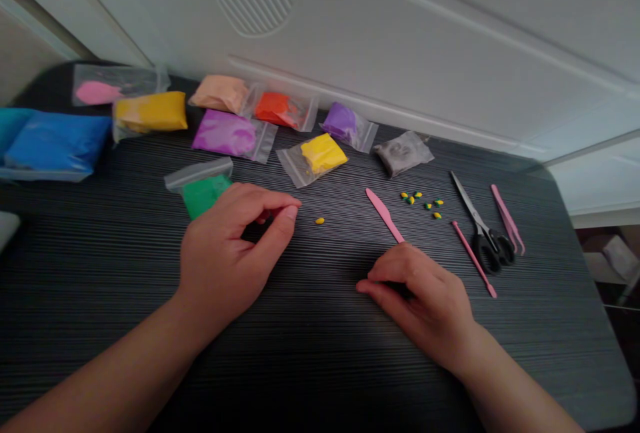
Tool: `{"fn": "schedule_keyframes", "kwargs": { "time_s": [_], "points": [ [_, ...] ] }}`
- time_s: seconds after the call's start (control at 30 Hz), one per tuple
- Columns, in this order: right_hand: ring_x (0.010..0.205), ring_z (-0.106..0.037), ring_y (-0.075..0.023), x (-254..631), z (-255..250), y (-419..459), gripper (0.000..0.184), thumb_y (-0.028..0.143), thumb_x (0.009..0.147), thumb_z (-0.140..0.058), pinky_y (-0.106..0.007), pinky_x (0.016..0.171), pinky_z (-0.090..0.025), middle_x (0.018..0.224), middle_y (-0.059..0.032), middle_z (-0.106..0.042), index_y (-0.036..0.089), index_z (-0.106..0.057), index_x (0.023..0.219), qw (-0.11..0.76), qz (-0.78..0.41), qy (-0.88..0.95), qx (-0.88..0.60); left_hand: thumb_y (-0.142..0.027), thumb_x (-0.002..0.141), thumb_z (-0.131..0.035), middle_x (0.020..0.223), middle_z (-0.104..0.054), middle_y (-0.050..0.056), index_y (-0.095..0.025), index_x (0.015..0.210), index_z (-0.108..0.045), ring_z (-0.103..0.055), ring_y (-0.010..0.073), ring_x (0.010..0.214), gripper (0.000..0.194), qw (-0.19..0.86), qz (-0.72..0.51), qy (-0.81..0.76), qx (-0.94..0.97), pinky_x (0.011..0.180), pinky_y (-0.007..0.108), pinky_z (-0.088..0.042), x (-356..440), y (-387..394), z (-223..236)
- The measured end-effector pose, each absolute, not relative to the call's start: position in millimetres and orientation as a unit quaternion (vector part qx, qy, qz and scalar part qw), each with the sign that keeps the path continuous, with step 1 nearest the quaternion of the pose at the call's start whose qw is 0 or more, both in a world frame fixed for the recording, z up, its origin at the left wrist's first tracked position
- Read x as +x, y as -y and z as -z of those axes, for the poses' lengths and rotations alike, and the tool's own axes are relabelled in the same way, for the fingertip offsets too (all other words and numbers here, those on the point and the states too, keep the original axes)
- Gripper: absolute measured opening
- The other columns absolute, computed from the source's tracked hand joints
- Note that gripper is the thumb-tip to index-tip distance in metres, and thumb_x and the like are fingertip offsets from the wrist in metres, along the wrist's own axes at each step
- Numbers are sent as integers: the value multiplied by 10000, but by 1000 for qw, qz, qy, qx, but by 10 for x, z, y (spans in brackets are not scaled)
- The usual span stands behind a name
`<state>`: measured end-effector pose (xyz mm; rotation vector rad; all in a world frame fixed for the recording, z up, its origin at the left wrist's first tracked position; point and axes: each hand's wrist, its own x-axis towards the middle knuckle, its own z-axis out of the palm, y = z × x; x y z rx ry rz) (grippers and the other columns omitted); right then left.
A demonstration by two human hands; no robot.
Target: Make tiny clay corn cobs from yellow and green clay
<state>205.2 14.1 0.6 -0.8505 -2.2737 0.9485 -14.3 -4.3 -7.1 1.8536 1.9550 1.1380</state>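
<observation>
My left hand point(233, 243) is closed in a pinch, thumb against forefinger, just right of a zip bag of green clay point(203, 194) that it partly covers. I cannot make out whether anything is between those fingertips. A tiny yellow clay piece point(320, 220) lies on the table a little right of them. My right hand point(425, 296) is also closed, its thumb and forefinger nearly meeting low over the tabletop; what they hold, if anything, is too small to see. Beyond its knuckles lies a pink plastic knife point(384, 214), its lower end hidden by the hand.
Several small yellow-and-green clay pieces point(429, 206) lie right of the knife. Farther right are a pink stick tool point(473, 256), black-handled scissors point(483, 230) and pink tweezers point(507, 218). Bags of clay, including yellow point(324, 152), purple point(225, 133) and blue point(57, 142), line the back and left.
</observation>
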Motion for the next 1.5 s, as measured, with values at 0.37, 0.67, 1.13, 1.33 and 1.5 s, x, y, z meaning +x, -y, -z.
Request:
{"fn": "schedule_keyframes", "kwargs": {
  "time_s": [0.37,0.67,1.13,1.33,1.5],
  "points": [
    [681,-573,-107,2066,-22,-143,92,191,744,-625,-249,610,-480,744,-4,-641,172,-578,822,250,-347,852,-302,-173,744,-579,790,-625,-32,-220,823,-608,-565,117,703,97,111,-379,-670,629,649,250,-431,-152,39,79],
    [877,-576,-135,2057,12,-152,287,83,805,-482,-301,771,-504,937,-50,-626,189,-564,1059,242,-323,862,-308,-156,742,-579,789,-619,-27,-213,824,-605,-565,116,704,104,110,-385,-663,633,641,249,-427,-142,39,79],
    [775,-566,-112,2047,4,-140,135,130,753,-602,-257,703,-491,798,-12,-613,175,-552,870,252,-345,849,-310,-165,745,-573,791,-622,-26,-213,829,-608,-566,123,710,103,109,-381,-661,637,645,253,-425,-152,40,72],
    [867,-555,-112,2061,37,-146,197,54,773,-533,-252,766,-482,888,-39,-607,156,-571,937,251,-328,860,-299,-209,769,-554,758,-613,-29,-206,806,-616,-556,97,691,72,101,-390,-662,632,633,222,-407,-145,16,102],
    [910,-549,-99,2071,14,-148,267,57,788,-530,-228,821,-467,960,-51,-617,130,-554,1043,235,-326,870,-284,-204,767,-559,749,-610,-34,-207,809,-614,-545,75,670,69,94,-395,-659,633,626,196,-396,-143,0,140]
  ]
}}
